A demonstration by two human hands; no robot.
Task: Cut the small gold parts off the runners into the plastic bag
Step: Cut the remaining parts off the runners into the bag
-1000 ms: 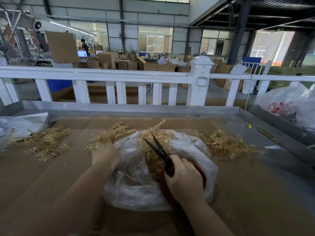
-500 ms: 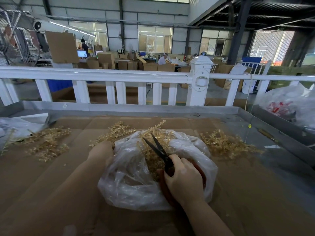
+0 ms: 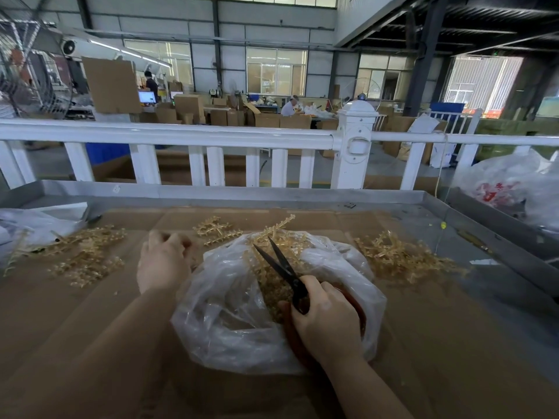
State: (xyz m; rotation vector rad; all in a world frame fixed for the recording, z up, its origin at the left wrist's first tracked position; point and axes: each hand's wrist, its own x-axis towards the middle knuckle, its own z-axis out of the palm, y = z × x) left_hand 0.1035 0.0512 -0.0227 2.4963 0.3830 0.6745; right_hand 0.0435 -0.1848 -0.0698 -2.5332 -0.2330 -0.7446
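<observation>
The right hand is gripping the red handles of the scissors, fingers curled round them, over the near right part of the plastic bag. The black blades are standing apart in a narrow V, tips pointing toward the far edge of the bench, above the gold parts lying inside the bag's open mouth. The bag is sitting at the middle of the cardboard sheet covering the bench.

The left hand is lying just beside the bag's left wall, knuckles up, fingers curled downward at the far side; whether they are pinching anything cannot be told. A single gold runner is lying just beyond this hand.

A loose pile of runners is lying toward the left edge, partly under a second clear bag at the far left corner. Another pile of runners is lying to the right of the bag, near the bench's raised metal right rim.

Bare cardboard is showing along the near edge on both sides of the forearms. A white railing is running just behind the far edge.
</observation>
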